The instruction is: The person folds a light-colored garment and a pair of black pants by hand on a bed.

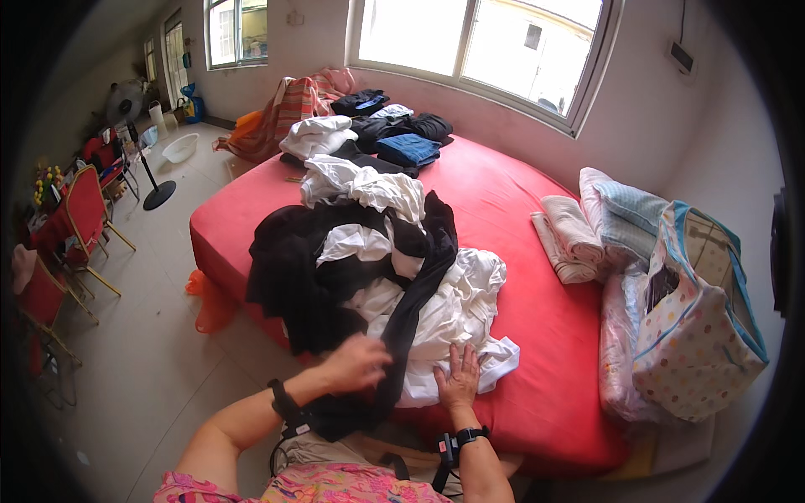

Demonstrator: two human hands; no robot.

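On a bed with a red sheet [547, 371] lies a loose heap of black and white clothes. My right hand [459, 379] rests flat on a crumpled white garment [443, 314], fingers spread. Blurred, with its fingers partly curled, my left hand [360, 364] is over the near part of the heap. Beside its fingertips runs a long black garment piece [402, 333], which hangs over the near bed edge. Whether the left fingers grip any cloth cannot be made out. More black clothing [295, 270] is bunched on the left, and another white garment [383, 188] lies at the heap's far side.
Behind the heap sit folded jeans [409, 149], a white folded item [319, 135] and dark clothes [402, 126]. Rolled towels [569, 232] and a dotted storage bag [692, 339] are on the right. Red chairs [85, 207] and a standing fan [151, 188] stand left.
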